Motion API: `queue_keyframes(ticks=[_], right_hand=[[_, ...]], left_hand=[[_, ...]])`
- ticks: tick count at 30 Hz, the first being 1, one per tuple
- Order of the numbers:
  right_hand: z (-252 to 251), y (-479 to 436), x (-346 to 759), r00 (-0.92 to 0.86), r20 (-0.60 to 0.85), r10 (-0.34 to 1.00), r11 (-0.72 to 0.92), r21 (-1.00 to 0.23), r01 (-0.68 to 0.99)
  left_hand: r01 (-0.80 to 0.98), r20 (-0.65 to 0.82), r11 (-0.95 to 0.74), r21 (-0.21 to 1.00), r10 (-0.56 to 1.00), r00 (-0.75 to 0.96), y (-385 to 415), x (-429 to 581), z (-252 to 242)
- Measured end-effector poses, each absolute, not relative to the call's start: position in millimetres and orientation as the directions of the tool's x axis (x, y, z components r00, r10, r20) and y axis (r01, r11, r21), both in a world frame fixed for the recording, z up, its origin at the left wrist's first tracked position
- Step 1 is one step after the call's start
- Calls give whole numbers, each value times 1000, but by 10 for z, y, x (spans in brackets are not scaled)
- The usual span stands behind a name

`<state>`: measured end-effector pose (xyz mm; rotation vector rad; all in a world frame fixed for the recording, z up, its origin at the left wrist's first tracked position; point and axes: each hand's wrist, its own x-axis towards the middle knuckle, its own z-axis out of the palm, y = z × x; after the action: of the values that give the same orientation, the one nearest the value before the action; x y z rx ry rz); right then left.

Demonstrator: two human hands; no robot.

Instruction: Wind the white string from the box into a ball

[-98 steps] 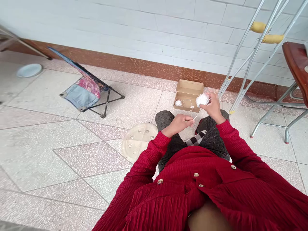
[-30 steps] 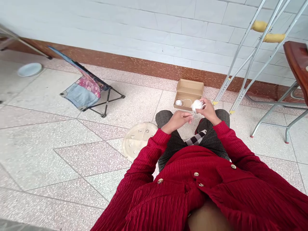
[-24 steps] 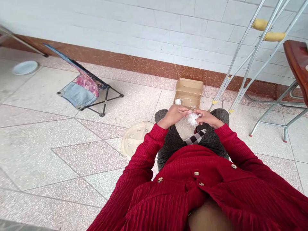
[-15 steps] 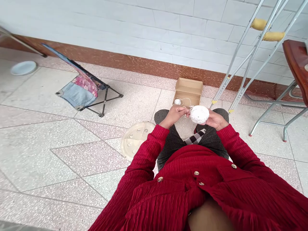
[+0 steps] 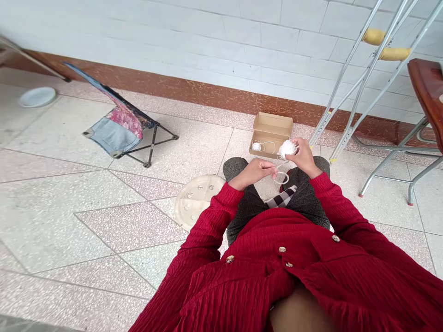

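I sit on a tiled floor in a red cardigan. My right hand [image 5: 303,156] is closed around a white ball of yarn [image 5: 287,148], held above my knees. My left hand [image 5: 256,169] pinches the white yarn strand [image 5: 284,176], which curls in a loop between the two hands. Just beyond them an open cardboard box [image 5: 272,133] lies on the floor with a smaller white yarn ball [image 5: 256,147] and loose thread inside.
A round cream plate [image 5: 194,202] with small pieces on it lies by my left knee. A folding fabric stool [image 5: 121,127] stands further left, and a white dish [image 5: 37,97] far left. Metal crutches [image 5: 360,78] lean on the wall; a chair [image 5: 424,115] is at right.
The right hand has turned and lifted the yarn ball away from me, towards the box. The left hand has dropped slightly, and a loop of strand now hangs between them.
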<state>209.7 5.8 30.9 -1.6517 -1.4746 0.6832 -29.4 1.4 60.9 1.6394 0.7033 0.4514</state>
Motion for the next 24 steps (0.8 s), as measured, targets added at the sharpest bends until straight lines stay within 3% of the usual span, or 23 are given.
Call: queue_keyframes(ticks=[2,5,7,9,13,16,21,24], right_hand=[[256,-57,2063,31,-14,999,-28,-874,486],[304,-240,1994,-283,-261,923,-207,-957,205],[389,-324,1973,-460,-309,832,-324,-945,50],[470,-367,1984,-530,-292,796,-385,-920,-70],[563,-386,2046,-495,-241,835,-426,-852,-304],[634,-363,2050,-469,-200,860,-403,-831,-384],[801,-181,2008,-167,-134,977,-195,-879,-435],[828,-26,2033,29,-117,993,-101,-942,-319]], left_hand=[[216,-55,-128,968,731,680,88,-340,660],[237,-19,-148,960,812,583,198,-368,661],[205,-9,-124,971,837,547,238,-346,614],[151,-4,-87,985,856,516,249,-302,539],[95,-24,-24,995,882,471,226,-214,370],[66,-37,4,998,864,502,189,-184,300],[38,-38,19,999,782,622,78,-172,345],[97,-76,13,995,723,687,22,-183,380]])
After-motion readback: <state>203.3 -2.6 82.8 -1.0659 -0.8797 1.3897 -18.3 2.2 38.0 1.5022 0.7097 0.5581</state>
